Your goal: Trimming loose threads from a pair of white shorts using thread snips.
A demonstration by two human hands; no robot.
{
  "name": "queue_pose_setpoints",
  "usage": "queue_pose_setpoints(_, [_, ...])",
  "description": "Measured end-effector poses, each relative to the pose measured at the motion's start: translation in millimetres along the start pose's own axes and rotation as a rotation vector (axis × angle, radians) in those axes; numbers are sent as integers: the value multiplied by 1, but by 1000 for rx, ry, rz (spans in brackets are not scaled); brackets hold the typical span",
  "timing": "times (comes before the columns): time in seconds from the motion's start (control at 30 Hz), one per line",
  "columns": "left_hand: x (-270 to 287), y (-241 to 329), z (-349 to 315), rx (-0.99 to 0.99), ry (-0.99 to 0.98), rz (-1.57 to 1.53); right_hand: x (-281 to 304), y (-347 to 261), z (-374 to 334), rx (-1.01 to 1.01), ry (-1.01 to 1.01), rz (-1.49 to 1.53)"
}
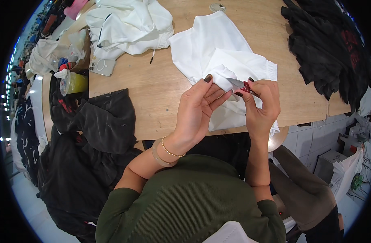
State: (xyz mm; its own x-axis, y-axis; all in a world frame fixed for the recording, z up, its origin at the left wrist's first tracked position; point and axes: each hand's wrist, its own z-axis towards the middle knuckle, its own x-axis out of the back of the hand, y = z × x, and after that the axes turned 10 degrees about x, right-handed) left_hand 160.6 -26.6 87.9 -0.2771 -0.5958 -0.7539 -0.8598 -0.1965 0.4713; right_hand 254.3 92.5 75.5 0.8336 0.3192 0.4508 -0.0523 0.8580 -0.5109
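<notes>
White trousers (pixel 205 38) with a gathered edge lie across the table in front of me. My left hand (pixel 199 103) is closed on a folded part of the white cloth, thumb on top and fingers beneath. In my right hand (pixel 263 101) is a pair of small thread snips (pixel 245 86) with a red handle and pointed metal blades. The blades point left, close over the cloth beside my left fingertips. Whether they touch the fabric I cannot tell.
More white garments (pixel 128 26) are piled at the back left, near a phone (pixel 102 66) and a tub with yellow contents (pixel 77 83). Dark garments (pixel 106 117) hang over the left edge. Another black pile (pixel 319 48) covers the far right of the wooden table (pixel 149 93).
</notes>
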Motion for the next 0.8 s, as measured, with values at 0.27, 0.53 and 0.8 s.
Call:
queue_pose_setpoints(0.27, [2,-4,0,-89,-22,124,1,0,2,-21,-30,9])
queue_pose_setpoints(0.53, [5,0,1,-85,-83,74,-1,3,-4,-404,171,460])
queue_pose_setpoints(0.8, [18,3,11,-286,98,393,-10,5,-13,-304,-99,301])
